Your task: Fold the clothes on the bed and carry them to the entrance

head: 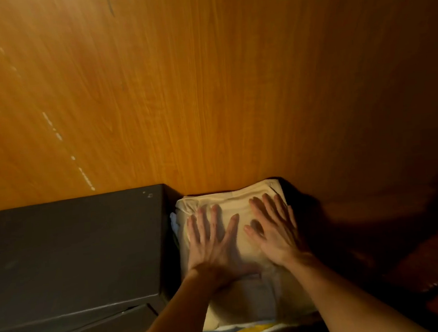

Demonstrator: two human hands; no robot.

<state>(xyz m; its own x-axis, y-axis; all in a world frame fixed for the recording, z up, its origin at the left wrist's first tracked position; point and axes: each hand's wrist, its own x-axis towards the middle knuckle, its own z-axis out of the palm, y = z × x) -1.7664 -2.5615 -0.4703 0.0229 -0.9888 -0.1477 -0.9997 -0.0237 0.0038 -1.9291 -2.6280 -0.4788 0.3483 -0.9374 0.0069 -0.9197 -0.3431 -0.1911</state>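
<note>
Wooden panel [205, 87] behind, both hands flat on cream folded clothes [240, 292]

— What do we have ahead of us?
— An orange-brown wood-grain panel [203, 73] under warm, dim light, with a pale scuffed streak [57, 133] on its left.
— And lower left?
— We see a dark box [68, 250] against the panel; shadow deepens rightward.
</note>
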